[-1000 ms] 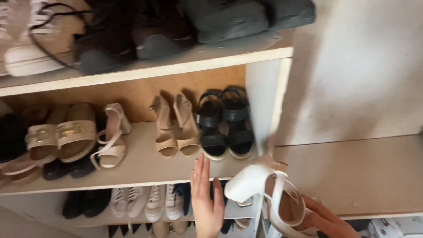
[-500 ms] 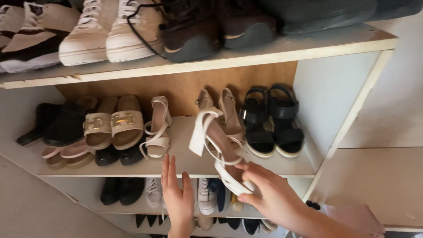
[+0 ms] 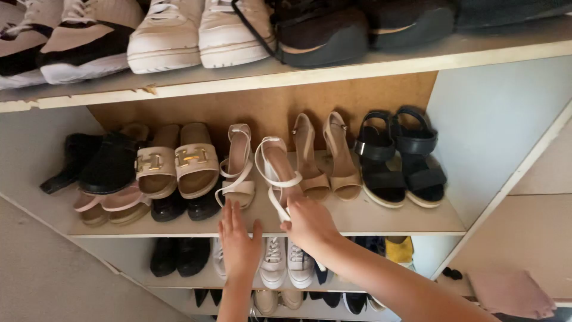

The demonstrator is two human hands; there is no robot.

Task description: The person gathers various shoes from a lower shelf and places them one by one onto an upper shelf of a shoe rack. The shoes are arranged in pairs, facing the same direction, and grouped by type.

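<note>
My right hand (image 3: pixel 310 225) grips the toe end of a white strappy heeled sandal (image 3: pixel 276 173) that rests on the middle shelf (image 3: pixel 387 217), heel toward the back. Its matching white sandal (image 3: pixel 238 173) stands just to the left. My left hand (image 3: pixel 238 241) hovers flat with fingers apart at the shelf's front edge, below that matching sandal, holding nothing.
On the same shelf stand beige heels (image 3: pixel 325 158), black platform sandals (image 3: pixel 399 158), tan slides (image 3: pixel 176 161) and black shoes (image 3: pixel 95 161). White sneakers (image 3: pixel 196 33) and dark shoes line the top shelf. More shoes, including white sneakers (image 3: pixel 283 262), fill the lower shelves.
My right hand carried the white sandal left from the shelf's side and set it down beside its pair. My left hand rose toward the shelf edge. The camera view shifted right and closer.
</note>
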